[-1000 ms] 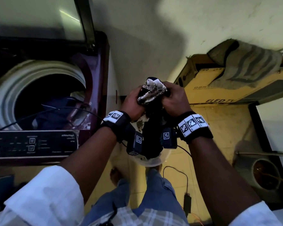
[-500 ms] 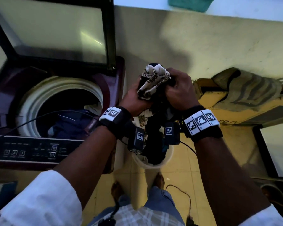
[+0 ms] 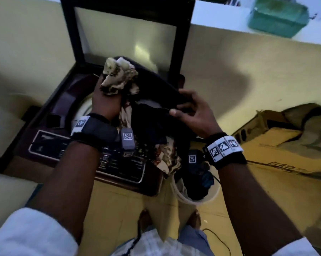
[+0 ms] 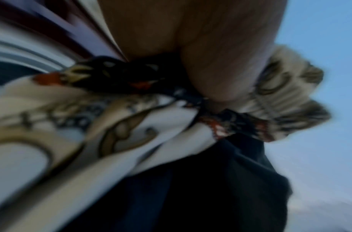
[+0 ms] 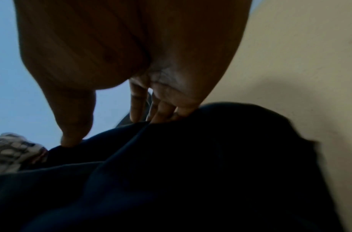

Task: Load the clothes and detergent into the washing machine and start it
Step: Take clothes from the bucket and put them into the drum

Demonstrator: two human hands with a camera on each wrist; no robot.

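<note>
The bundle of clothes [image 3: 148,100], a cream patterned cloth [image 3: 119,78] bunched together with a dark navy garment [image 3: 156,89], is hanging in the air over the open top of the washing machine [image 3: 50,115], partly hiding the drum opening [image 3: 85,108] beneath it. The left hand [image 3: 106,104] is gripping the bundle, its fingers curled tight around the gathered top of the patterned cloth; in the left wrist view the cloth [image 4: 111,125] is spilling out under the palm [image 4: 211,55] with the dark garment [image 4: 191,188] drooping below it. The right hand [image 3: 194,111] is holding a fold of the dark garment lightly, thumb on the near side and fingers hooked over the far edge; in the right wrist view the thumb and fingertips [image 5: 163,113] are touching the dark fabric [image 5: 191,172], loosely spread rather than clenched. A tail of the patterned cloth is dangling down past the machine's control panel [image 3: 119,163] toward a pale bucket [image 3: 183,196] standing on the floor just right of the machine, with more dark clothing sitting inside it. The machine's lid [image 3: 126,32] is standing raised against the wall. Farther right, a cardboard box [image 3: 276,154] is lying on the floor with a dull cloth [image 3: 307,122] draped over it, and a green basket [image 3: 278,17] is sitting on a ledge above.
</note>
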